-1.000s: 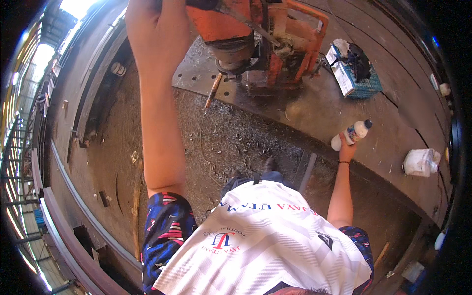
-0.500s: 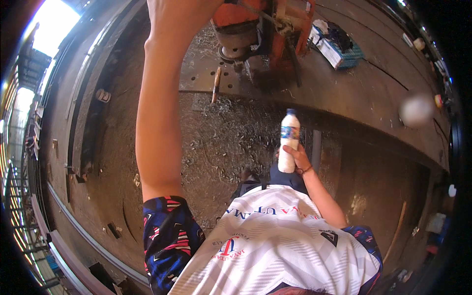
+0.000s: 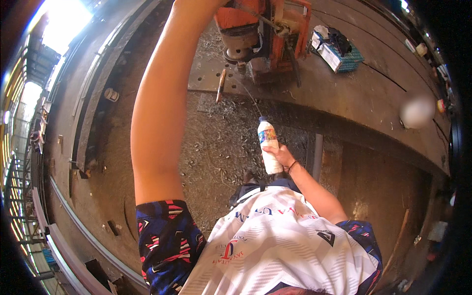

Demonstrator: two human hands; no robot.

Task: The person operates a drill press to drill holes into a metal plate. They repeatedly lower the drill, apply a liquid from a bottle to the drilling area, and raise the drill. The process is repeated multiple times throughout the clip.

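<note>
My right hand (image 3: 279, 155) is wrapped round a plastic bottle (image 3: 267, 135) of milky white liquid with a dark blue cap. A thin stream runs from the cap toward the foot of an orange drilling machine (image 3: 241, 34). My left arm reaches up past the machine's left side, and my left hand (image 3: 204, 7) is cut off by the top edge, so its fingers are hidden. Below the machine's round chuck (image 3: 239, 51) lies a metal plate (image 3: 204, 83) with several drilled holes. A short brown stick (image 3: 221, 86) lies over the plate's near edge.
Metal shavings (image 3: 216, 142) litter the ground before me. Right of the machine, a teal and white box (image 3: 339, 54) carries dark cloth. A small white tub (image 3: 111, 94) lies at the left. A long dark beam edge (image 3: 354, 125) crosses to the right.
My right hand has brought the bottle leftward and slightly lower, and its top now leans left. The stream now reaches from the cap toward the machine. My left arm stays raised.
</note>
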